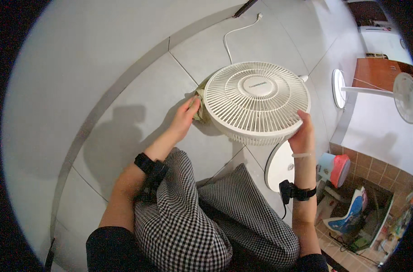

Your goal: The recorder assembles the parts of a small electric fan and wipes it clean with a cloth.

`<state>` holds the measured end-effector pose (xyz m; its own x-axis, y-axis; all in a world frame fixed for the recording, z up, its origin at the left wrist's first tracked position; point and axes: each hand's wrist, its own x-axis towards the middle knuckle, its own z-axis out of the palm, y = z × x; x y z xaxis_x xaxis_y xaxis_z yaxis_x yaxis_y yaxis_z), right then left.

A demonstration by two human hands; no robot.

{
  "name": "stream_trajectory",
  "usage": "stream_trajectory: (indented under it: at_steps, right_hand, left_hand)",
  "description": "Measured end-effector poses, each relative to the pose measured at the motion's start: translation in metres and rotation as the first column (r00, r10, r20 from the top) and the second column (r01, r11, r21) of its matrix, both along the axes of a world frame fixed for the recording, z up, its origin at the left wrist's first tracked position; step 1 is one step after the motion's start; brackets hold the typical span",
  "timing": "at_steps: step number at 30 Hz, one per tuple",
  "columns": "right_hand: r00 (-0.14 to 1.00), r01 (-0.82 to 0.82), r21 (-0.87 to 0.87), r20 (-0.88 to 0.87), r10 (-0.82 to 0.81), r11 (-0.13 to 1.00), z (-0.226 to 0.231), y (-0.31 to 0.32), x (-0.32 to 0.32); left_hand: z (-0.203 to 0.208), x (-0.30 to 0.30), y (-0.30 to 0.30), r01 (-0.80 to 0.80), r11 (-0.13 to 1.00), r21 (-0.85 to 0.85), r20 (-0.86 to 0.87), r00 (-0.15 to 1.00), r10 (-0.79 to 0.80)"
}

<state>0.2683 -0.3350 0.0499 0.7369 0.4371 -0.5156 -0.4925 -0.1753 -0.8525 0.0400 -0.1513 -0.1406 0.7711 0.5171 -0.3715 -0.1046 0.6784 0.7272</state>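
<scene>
In front of my knees is a white electric fan (257,85), its round slatted grille facing up toward me. My left hand (187,112) grips a greenish cloth (200,103) against the left side of the grille's rim. On the right, my right hand (303,133) holds the rim, thumb over the top edge and the other fingers hidden beneath. A round white base (279,167) shows below the fan head, partly covered by my right forearm. The white power cord (226,38) runs away behind the fan to a plug on the floor.
Grey floor tiles (147,95) meet a pale wall (79,45) on the left. At the right stands another white fan (339,89), beside a brown wooden cabinet (374,75). A bin with a red liner (340,170) and a dark crate with blue items (351,215) are at the lower right.
</scene>
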Motion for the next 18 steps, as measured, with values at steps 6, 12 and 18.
stream_trajectory:
  at_steps: [6,12,18]
  right_hand:
    - [1.000,0.001,0.077,-0.002,-0.001,0.997,-0.008,-0.073,-0.011]
    - [0.996,0.008,0.127,0.087,-0.019,0.992,-0.012,-0.103,-0.024]
    - [0.993,-0.020,0.090,0.118,0.010,0.996,-0.014,-0.099,-0.023]
  left_hand:
    - [0.031,0.036,0.036,0.115,0.993,-0.014,0.134,0.985,-0.112]
    - [0.069,0.119,0.077,0.408,0.913,0.027,0.085,0.909,-0.409]
    - [0.132,0.220,0.053,0.427,0.356,0.831,-0.192,0.821,-0.537]
